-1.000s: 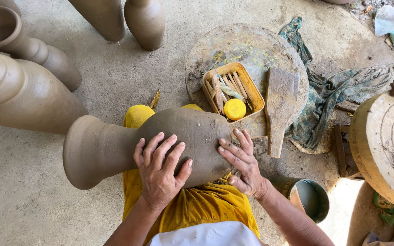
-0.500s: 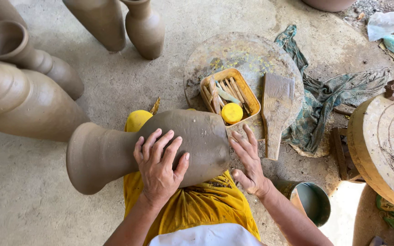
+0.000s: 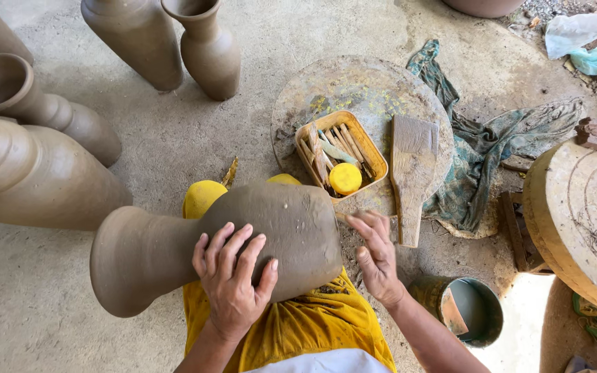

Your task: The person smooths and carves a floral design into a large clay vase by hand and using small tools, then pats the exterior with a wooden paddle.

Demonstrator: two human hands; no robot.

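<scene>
An unfired brown clay vase [image 3: 174, 245] lies on its side across my lap, its flared mouth pointing left. My left hand [image 3: 233, 283] rests flat on the vase's belly, fingers spread. My right hand [image 3: 376, 257] is at the vase's base end on the right, fingers loosely apart, touching or just off the clay. A yellow cloth [image 3: 298, 328] covers my lap under the vase. Just beyond the vase sits a yellow tray [image 3: 378, 160] with wooden tools and a round yellow sponge [image 3: 345, 178].
The tray and a wooden paddle [image 3: 412, 173] lie on a round board [image 3: 361, 90]. Several clay vases [image 3: 139, 38] stand at left and top. A green cloth [image 3: 492, 152], a small bucket [image 3: 471, 311] and a round wheel [image 3: 582, 221] are at right.
The vase has turned slightly on my lap. My right hand has slid off the vase's side toward its base end. My left hand stays on the belly.
</scene>
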